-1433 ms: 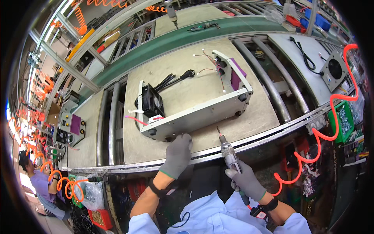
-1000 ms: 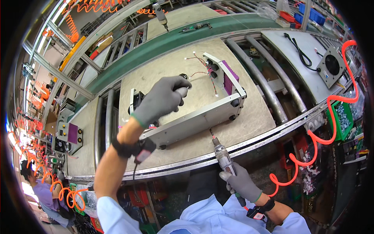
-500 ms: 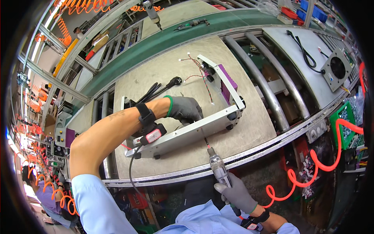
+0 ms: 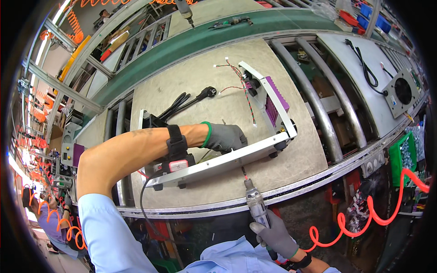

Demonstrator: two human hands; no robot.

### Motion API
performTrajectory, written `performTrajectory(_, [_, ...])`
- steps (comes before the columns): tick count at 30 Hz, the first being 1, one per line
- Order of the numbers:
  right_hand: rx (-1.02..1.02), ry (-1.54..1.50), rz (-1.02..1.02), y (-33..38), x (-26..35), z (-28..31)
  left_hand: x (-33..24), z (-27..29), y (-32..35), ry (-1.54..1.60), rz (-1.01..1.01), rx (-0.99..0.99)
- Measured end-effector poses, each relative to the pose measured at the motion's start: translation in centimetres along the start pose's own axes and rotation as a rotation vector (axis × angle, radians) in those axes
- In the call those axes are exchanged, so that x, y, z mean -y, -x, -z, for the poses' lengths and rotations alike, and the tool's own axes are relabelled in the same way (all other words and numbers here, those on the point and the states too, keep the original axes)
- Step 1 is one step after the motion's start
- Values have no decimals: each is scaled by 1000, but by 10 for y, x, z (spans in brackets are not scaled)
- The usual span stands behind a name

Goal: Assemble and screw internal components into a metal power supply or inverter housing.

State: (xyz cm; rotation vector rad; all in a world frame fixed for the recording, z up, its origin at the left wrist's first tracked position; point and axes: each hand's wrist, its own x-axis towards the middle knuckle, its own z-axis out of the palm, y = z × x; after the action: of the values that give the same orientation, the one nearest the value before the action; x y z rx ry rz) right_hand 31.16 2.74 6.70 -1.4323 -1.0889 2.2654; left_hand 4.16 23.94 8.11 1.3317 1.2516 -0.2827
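Note:
A white metal frame (image 4: 209, 166) with black feet and a purple finned part (image 4: 276, 101) lies on a pale board in front of me. My left hand (image 4: 226, 137), in a grey glove with a green cuff, reaches over the frame's near wall. Its fingers curl down behind that wall, and their tips and anything in them are hidden. My right hand (image 4: 276, 235), also gloved, is wrapped round a power screwdriver (image 4: 257, 205). The screwdriver's bit points at the near wall's lower edge; whether it touches cannot be made out. Thin wires (image 4: 248, 91) with white connectors rise from the frame.
A black plug and cord (image 4: 200, 95) lie within the frame. Metal rollers (image 4: 318, 100) run to the right, beyond them a fan panel (image 4: 401, 92). A red coiled hose (image 4: 341, 230) hangs at lower right, near a green bin (image 4: 403, 152). Another person (image 4: 52, 223) is at far left.
The whole view has shifted slightly. My left hand's fingers have sunk lower behind the near wall. The bit, which lay across the wall's face, now shows only below it.

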Motion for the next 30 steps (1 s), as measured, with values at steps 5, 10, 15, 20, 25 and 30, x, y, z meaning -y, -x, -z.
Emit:
performTrajectory(5, [6, -42, -32, -1, -1, -3, 17, 1, -18, 118, 8, -13])
performTrajectory(10, [29, -115, -60, -3, -7, -10, 65, 18, -43, -292, -496, 203])
performTrajectory(15, [-17, -140, -64, -2, -3, -15, 67, 20, -48, -327, -650, 224])
performTrajectory(20, [-30, -154, -62, -3, -4, -16, 34, 14, -31, -449, -383, 174])
performTrajectory(25, [-12, -124, -6, -3, -6, -18, 22, 16, -14, -434, -274, 140])
performTrajectory(30, [-34, 166, 161, 17, -19, 7, -32, 27, 62, -201, 88, -338])
